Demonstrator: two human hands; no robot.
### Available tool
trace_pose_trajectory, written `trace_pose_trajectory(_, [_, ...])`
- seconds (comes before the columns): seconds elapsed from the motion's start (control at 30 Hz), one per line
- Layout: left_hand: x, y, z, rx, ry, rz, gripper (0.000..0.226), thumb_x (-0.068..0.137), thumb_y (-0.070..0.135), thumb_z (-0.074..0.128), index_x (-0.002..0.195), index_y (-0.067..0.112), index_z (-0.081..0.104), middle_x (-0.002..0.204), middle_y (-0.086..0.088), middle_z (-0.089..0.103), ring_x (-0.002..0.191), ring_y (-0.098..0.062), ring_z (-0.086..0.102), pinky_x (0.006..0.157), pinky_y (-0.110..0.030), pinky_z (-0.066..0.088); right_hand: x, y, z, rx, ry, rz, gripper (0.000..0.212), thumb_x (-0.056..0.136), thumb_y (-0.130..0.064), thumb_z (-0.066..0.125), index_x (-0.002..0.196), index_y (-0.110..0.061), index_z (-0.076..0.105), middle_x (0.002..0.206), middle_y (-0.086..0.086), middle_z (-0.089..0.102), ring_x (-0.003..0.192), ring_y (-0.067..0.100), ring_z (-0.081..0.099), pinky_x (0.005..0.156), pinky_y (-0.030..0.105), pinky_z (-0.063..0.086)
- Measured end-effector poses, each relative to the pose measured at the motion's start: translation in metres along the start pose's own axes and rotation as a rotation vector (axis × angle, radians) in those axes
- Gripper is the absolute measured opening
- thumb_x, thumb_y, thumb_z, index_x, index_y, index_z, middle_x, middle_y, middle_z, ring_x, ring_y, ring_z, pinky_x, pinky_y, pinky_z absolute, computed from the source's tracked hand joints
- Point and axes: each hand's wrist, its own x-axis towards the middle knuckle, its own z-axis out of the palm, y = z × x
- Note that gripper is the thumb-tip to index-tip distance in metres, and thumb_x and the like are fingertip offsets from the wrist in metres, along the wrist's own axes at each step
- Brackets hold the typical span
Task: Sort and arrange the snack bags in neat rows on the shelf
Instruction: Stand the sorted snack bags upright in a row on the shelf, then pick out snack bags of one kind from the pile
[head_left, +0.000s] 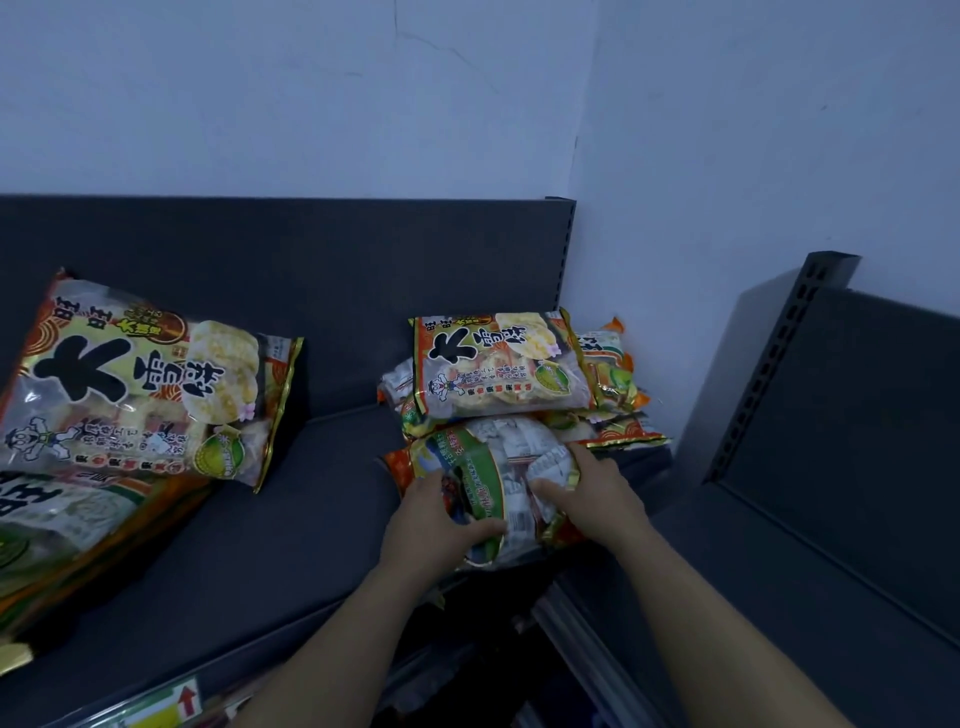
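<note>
Snack bag (493, 467), green, white and orange, is held in both hands at the front right of the shelf (311, 509). On its near left side the left hand (431, 512) grips it, fingers curled over the top and the thumb laid across the front. At its right end the right hand (589, 491) grips it too, thumb pressed into the white middle and fingers wrapped round the gold-trimmed edge. The bag is crumpled and tilted. Its far end touches the foot of the right pile (498, 364), and its near end reaches the shelf's front edge. I cannot tell whether it rests on the shelf or is lifted off it.

The right pile sits in the back corner. Its top bag lies face up with large black characters and a cartoon figure, and more bags are splayed out beneath and behind it, some poking toward the post (774, 374).

Well apart, across a bare stretch of shelf, the left pile (140, 379) has a bag of the same design on top, tilted, over others with green and orange print.

Behind both piles stands the dark back panel (311, 260), with a pale wall (311, 93) above it. Right of the slotted post is a second dark shelf (841, 519). A tag with a red arrow (188, 700) shows at the bottom edge.
</note>
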Motion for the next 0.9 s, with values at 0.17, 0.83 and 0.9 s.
trace_pose_trajectory(0.17, [-0.009,-0.016,-0.004,0.096,0.011,-0.034,0.092,0.074,0.070,0.064,0.149,0.030,0.029,0.144,-0.005,0.031,0.122,-0.026,0.049,0.094,-0.038,0.045,-0.021,-0.001,0.004,-0.150,0.165,-0.131,0.075,0.084,-0.063,0.055,0.147,-0.029,0.032,0.146,0.010,0.036,0.129,0.031,0.037,0.103,0.042,0.036])
trace_pose_trajectory(0.83, [-0.046,-0.079,-0.155,0.178,0.560,-0.061,0.061,0.083,0.054,0.064,0.125,0.011,0.054,0.118,-0.011,0.061,0.111,-0.032,0.057,0.085,-0.038,0.049,-0.047,-0.154,0.051,0.041,0.058,-0.530,0.057,0.091,-0.042,0.059,0.141,-0.017,0.047,0.147,0.008,0.041,0.136,0.024,0.036,0.111,0.038,0.034])
trace_pose_trajectory(0.9, [-0.043,-0.097,-0.183,0.188,0.618,-0.113,0.059,0.080,0.052,0.066,0.120,0.011,0.053,0.118,-0.012,0.060,0.109,-0.034,0.056,0.086,-0.041,0.049,-0.043,-0.180,0.064,0.083,0.003,-0.568,0.059,0.092,-0.041,0.060,0.143,-0.016,0.044,0.146,0.006,0.043,0.134,0.022,0.039,0.109,0.037,0.035])
